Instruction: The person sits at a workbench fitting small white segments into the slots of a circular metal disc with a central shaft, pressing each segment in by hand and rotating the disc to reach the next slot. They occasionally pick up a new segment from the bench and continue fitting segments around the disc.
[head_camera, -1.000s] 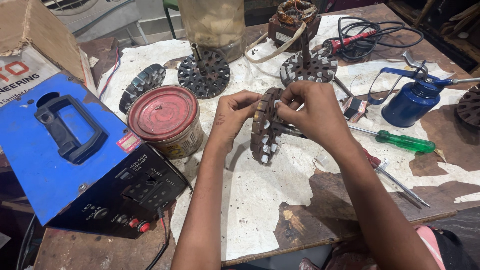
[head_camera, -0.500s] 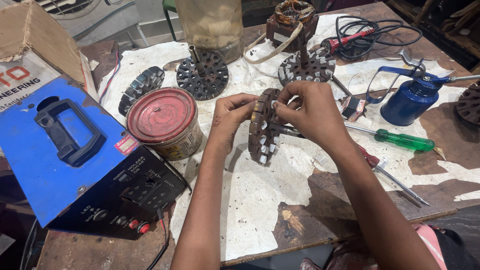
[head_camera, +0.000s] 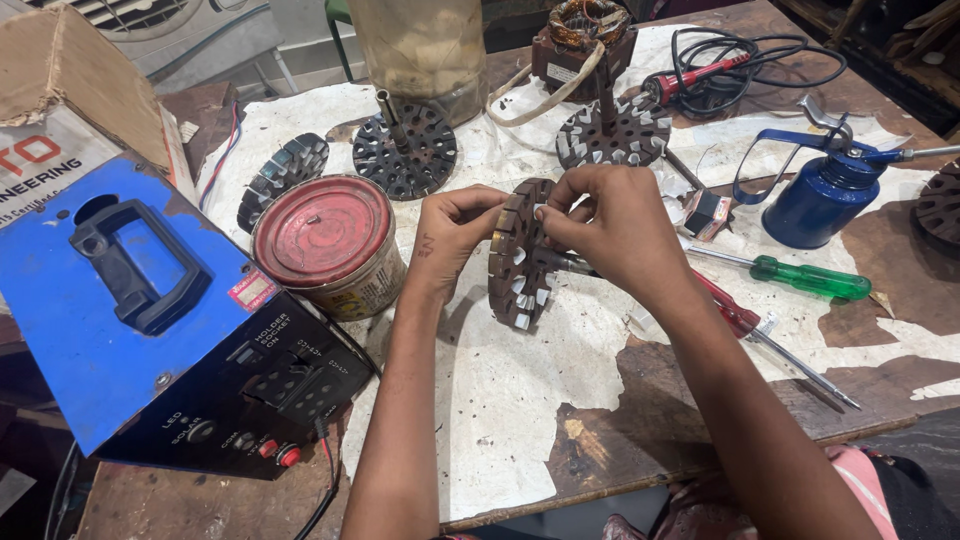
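Dull slotted metal disc (head_camera: 520, 255) — worn, paper-covered wooden table (head_camera: 640, 420)

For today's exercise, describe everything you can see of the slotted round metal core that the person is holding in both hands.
The slotted core is a dark, rusty-looking metal disc with radial teeth around its rim, some faces pale grey. It stands on edge above the paper-covered bench, a shaft sticking out toward the right. The left hand grips its upper left rim; the right hand pinches the top edge, fingers over the shaft. Similar cores lie behind it.
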